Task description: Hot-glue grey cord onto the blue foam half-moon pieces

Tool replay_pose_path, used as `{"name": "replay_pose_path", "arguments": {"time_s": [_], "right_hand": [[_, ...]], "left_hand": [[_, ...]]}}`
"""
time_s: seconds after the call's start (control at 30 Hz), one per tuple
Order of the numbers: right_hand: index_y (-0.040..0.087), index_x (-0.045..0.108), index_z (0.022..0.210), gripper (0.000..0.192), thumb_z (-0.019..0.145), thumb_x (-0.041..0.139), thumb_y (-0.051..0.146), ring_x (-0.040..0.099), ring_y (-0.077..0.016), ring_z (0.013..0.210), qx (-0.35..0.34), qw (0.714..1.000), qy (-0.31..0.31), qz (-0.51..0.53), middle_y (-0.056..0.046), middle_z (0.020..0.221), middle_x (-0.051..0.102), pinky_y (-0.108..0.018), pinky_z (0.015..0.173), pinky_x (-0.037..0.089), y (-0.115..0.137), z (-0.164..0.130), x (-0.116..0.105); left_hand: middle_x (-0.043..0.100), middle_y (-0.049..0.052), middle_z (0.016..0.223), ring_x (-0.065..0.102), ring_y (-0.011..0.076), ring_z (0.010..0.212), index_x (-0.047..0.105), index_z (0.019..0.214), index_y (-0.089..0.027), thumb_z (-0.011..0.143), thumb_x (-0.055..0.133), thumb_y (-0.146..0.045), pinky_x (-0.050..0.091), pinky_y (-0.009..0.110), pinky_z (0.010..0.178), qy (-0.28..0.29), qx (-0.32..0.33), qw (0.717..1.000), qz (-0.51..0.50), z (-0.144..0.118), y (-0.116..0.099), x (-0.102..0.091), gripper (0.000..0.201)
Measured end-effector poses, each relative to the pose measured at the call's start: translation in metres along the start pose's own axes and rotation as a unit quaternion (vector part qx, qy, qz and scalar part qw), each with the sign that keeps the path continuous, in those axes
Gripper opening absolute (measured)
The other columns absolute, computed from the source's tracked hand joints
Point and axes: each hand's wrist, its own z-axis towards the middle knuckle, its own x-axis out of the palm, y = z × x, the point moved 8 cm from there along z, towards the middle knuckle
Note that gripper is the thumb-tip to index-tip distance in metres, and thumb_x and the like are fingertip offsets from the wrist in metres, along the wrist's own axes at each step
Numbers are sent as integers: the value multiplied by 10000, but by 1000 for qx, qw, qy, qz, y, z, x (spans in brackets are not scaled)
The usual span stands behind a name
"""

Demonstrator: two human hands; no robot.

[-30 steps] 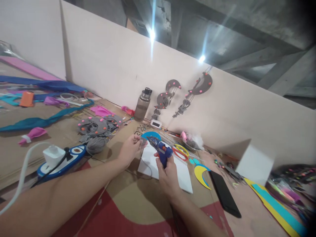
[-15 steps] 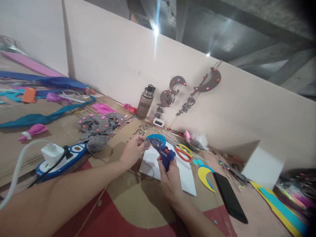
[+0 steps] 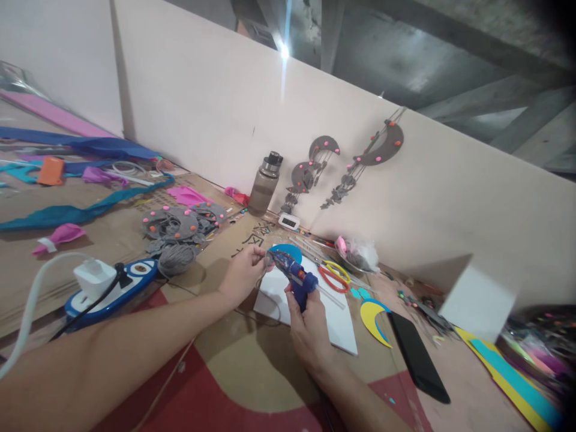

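My right hand (image 3: 310, 330) is wrapped around a blue glue gun (image 3: 300, 279), its nozzle pointing up and left. A clear glue stick (image 3: 330, 296) sticks out of the gun's back. At the nozzle, my left hand (image 3: 245, 273) pinches a small grey piece (image 3: 269, 260), partly covered by the fingers. Grey yarn (image 3: 265, 294) hangs below those fingertips and curves over a white board (image 3: 337, 324). Behind the nozzle lies a blue disc (image 3: 290, 252). To the left rests a ball of grey yarn (image 3: 177, 260).
Scissors (image 3: 335, 276) with red and yellow handles lie beyond the board. A yellow crescent (image 3: 374, 321) and a black phone (image 3: 418, 357) are at right. A water bottle (image 3: 264, 186) stands by the wall. A power strip (image 3: 112, 294) sits at left, near grey crescent pieces (image 3: 180, 223).
Both hands stay almost where they were, with the glue gun's nozzle still at the small grey piece. The view has shifted very slightly.
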Motion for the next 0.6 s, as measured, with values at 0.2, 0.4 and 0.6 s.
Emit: {"name": "replay_pose_path", "arguments": {"time_s": [0.2,0.4,0.6], "right_hand": [[162,571,1090,284,867,466,304,597,-225,912,-2,1000,-1,-9,-107,993,643,-361,824,459,-4,0,0],[155,553,1111,303,875,451,316,594,-228,923,8,1000,-7,-13,-116,1006,636,-375,831,461,-6,1,-1],[159,571,1095,292,869,456,304,603,-226,901,-3,1000,-2,-15,-109,975,645,-366,818,467,-3,0,0]], "left_hand": [[659,17,706,643,160,692,529,801,-168,667,690,-416,506,309,684,0,4,1000,13,0,-2,-1,325],[663,16,706,644,160,700,522,786,-173,654,700,-419,504,312,707,-1,-2,1000,5,-3,-8,1,331],[654,10,688,642,152,681,523,777,-167,658,697,-376,512,308,699,3,-15,1000,-2,-3,-5,3,296]]}}
